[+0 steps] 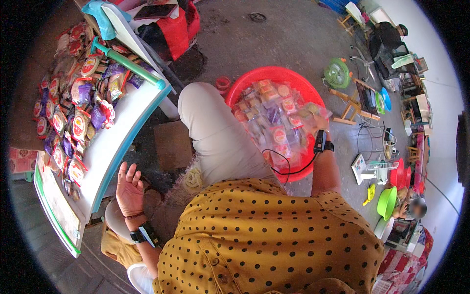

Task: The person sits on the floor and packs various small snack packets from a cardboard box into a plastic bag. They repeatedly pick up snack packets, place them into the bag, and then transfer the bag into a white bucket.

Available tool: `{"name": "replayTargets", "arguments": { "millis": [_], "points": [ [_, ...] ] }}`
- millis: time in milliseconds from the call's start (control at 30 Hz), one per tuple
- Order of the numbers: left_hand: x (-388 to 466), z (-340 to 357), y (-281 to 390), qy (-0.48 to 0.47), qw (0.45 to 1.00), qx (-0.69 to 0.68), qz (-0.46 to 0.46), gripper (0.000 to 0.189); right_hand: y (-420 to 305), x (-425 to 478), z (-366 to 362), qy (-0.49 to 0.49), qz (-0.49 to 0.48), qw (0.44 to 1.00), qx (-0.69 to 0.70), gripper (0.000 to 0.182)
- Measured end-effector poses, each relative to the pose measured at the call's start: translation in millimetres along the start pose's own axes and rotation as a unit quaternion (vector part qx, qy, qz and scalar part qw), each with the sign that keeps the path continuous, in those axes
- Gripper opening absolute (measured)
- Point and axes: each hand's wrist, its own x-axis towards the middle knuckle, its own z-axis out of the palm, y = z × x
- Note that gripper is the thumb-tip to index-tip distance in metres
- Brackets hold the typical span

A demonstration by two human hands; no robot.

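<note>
My right hand [321, 123] is at the right rim of a red plastic basin [245, 78], its fingers on a clear plastic packet [311, 109] with pale pieces inside. Blur hides the exact grip. Many similar clear packets [272, 114], some with round red-and-white labels, fill the basin. My left hand [130, 188] is palm up with fingers apart and holds nothing. It is near the blue edge of a white table [110, 147]. On that table lies a heap of sealed snack packets [79, 125] with red, white and purple wrappers.
A green hand pump [128, 65] lies across the heap. A phone [155, 11] rests at the top. My knee [200, 99] sits between table and basin. Cables, a green fan [337, 73], a white fan [382, 171] and wooden stools are at right, with people [385, 47] beyond.
</note>
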Motion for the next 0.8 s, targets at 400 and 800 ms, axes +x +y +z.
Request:
{"name": "replayTargets", "arguments": {
  "millis": [400,800],
  "points": [
    [-3.6,6.8,4.7,0.024,0.999,0.006,0.02,0.04,60.4,-23.1,-132.6,0.269,0.106,0.957,0.021,0.034],
    [-20.2,14.3,7.9,-0.007,1.0,0.009,0.023,0.037,30.2,53.4,-2.8,0.111,0.068,0.991,0.019,0.032]
  ]
}}
